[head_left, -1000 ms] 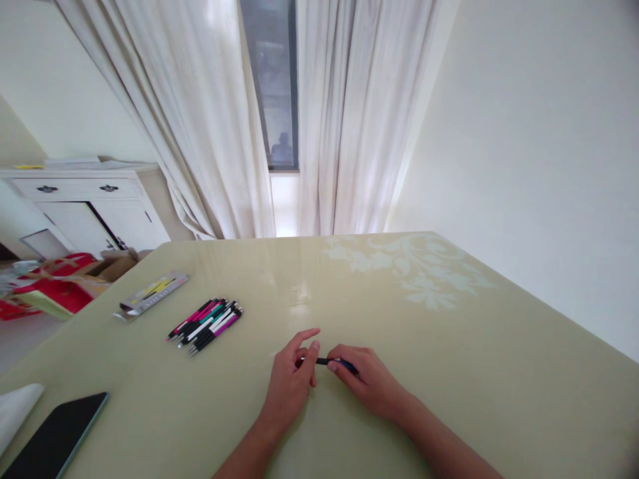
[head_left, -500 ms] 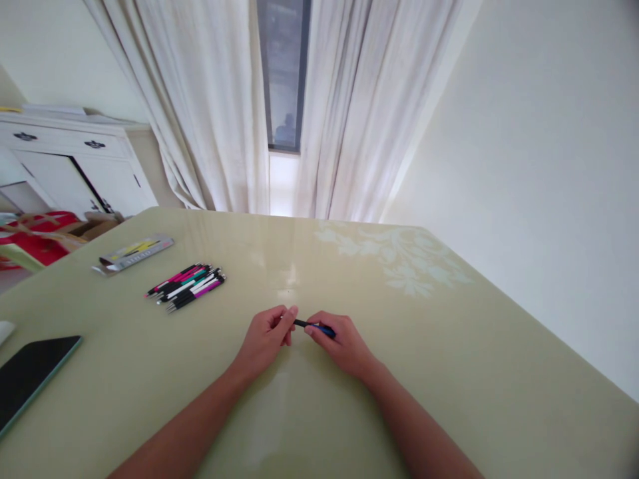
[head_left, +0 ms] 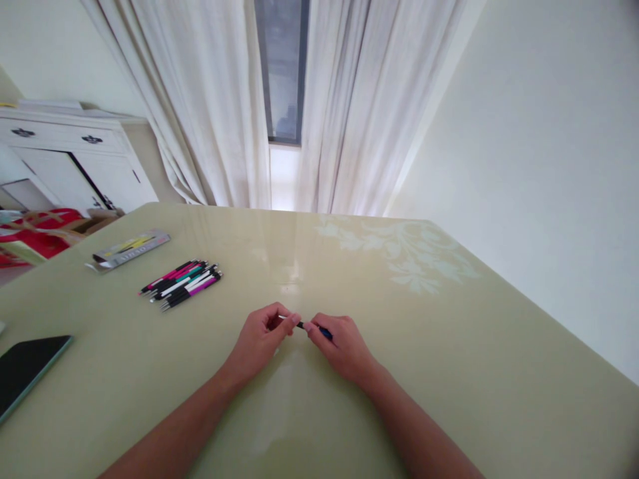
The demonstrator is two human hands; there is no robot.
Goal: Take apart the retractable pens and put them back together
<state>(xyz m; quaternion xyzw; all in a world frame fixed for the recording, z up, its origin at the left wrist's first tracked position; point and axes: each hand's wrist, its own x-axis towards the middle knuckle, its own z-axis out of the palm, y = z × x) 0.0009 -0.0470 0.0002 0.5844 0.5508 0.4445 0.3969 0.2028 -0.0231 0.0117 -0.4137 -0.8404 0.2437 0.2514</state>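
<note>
Above the middle of the table, a dark blue and black pen (head_left: 325, 332) lies between my two hands. My right hand (head_left: 342, 342) is closed around its blue part, thumb on the near side. My left hand (head_left: 267, 336) pinches the tip end between thumb and fingers, and a thin pale bit shows in that pinch. Only a short black stretch of the pen is visible between the hands; the rest is covered by fingers. Left of my hands, several pens (head_left: 184, 283) in pink, green, white, purple and black lie side by side in a pile.
A grey and yellow open-ended box (head_left: 130, 249) lies behind the pens. A dark tablet or phone (head_left: 30, 369) rests at the left edge of the pale green table (head_left: 449, 372). Beyond are a white cabinet (head_left: 74, 153), red bags (head_left: 40, 233) and curtains (head_left: 210, 100).
My hands have come slightly closer together, and less of the pen shows between them. The left fingers have shifted along its tip. The view has tilted slightly.
</note>
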